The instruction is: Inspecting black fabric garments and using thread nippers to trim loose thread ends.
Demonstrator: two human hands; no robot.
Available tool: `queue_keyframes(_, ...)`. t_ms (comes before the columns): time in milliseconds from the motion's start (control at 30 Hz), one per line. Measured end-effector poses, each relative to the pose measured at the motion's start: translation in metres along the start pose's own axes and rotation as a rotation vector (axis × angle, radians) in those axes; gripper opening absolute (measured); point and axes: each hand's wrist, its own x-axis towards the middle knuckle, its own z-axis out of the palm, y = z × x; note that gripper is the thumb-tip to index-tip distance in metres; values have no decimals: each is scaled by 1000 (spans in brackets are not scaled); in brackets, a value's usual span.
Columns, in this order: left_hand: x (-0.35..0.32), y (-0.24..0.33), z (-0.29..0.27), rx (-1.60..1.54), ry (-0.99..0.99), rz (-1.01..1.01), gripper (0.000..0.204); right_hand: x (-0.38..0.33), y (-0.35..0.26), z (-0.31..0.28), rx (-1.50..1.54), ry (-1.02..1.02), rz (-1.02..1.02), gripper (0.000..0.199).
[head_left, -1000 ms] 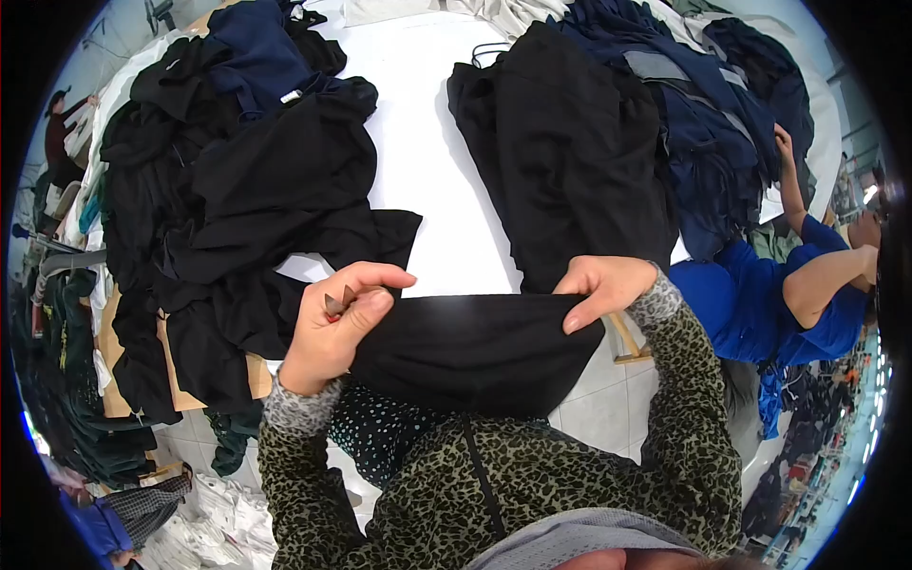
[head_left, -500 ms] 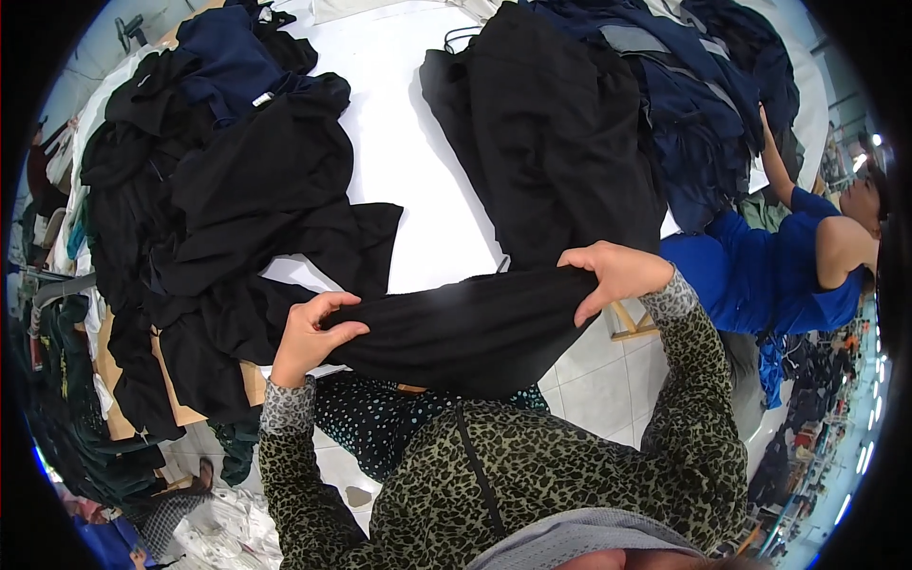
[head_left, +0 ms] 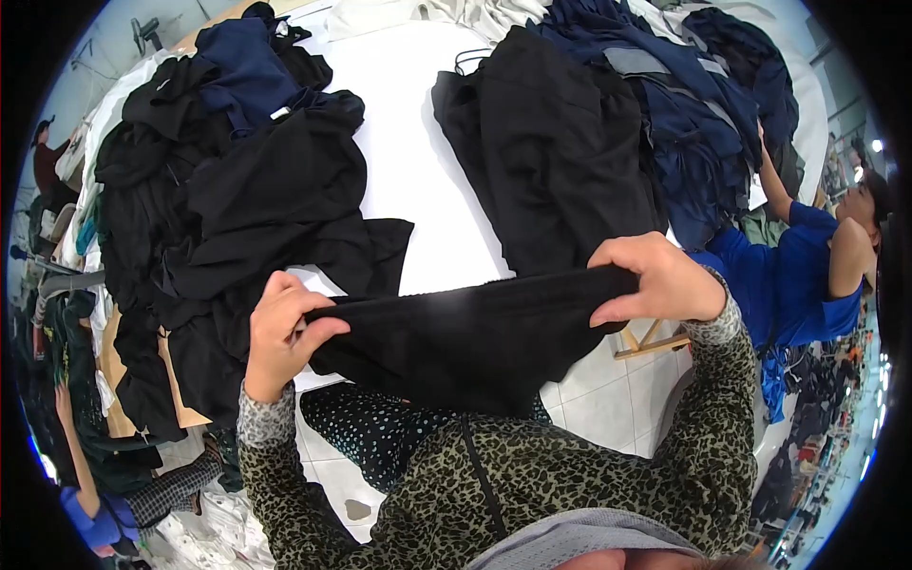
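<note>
A black garment (head_left: 465, 347) is stretched between my two hands, just off the near table edge. Its banded upper edge runs almost straight from hand to hand, while the lower part sags. My left hand (head_left: 288, 332) pinches one end of that edge between thumb and fingers. At the other end my right hand (head_left: 660, 278) grips it, thumb in front. Beyond it, a stack of black garments (head_left: 560, 152) with a thin cord loop lies on the white table top (head_left: 418, 142). A loose heap of black garments (head_left: 275, 180) covers the table at left.
Navy garments (head_left: 689, 123) are piled at the far right, where a co-worker in blue (head_left: 798, 256) reaches in. A navy piece (head_left: 242, 71) tops the left heap. White cloth (head_left: 427, 19) lies along the far edge. White bundles (head_left: 204, 532) lie on the floor at lower left.
My hands have moved farther apart, drawing the garment's upper edge wider and tauter. Another person's arm has come into view at the lower left.
</note>
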Motion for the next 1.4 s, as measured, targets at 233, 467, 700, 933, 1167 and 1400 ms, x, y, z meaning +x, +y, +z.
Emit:
queue_keyframes(233,-21,-49,27,-158,-83,-274,8,5,82,40,696,302,366,41)
queue_keyframes(467,-33,-77,48,-204,-127,-397,12,3,136,62,751,383,497,62)
queue_keyframes(700,-43,-90,57,-233,-125,-477,13,4,131,74,913,284,528,63)
queue_keyframes(933,-32,-100,66,-71,-106,-440,16,22,112,105,1144,-193,453,18)
queue_keyframes(1167,-5,-15,89,270,158,-193,13,44,81,163,1363,113,392,17)
queue_keyframes(1400,-12,36,143,-597,-354,-450,57,43,60,167,1301,206,189,43)
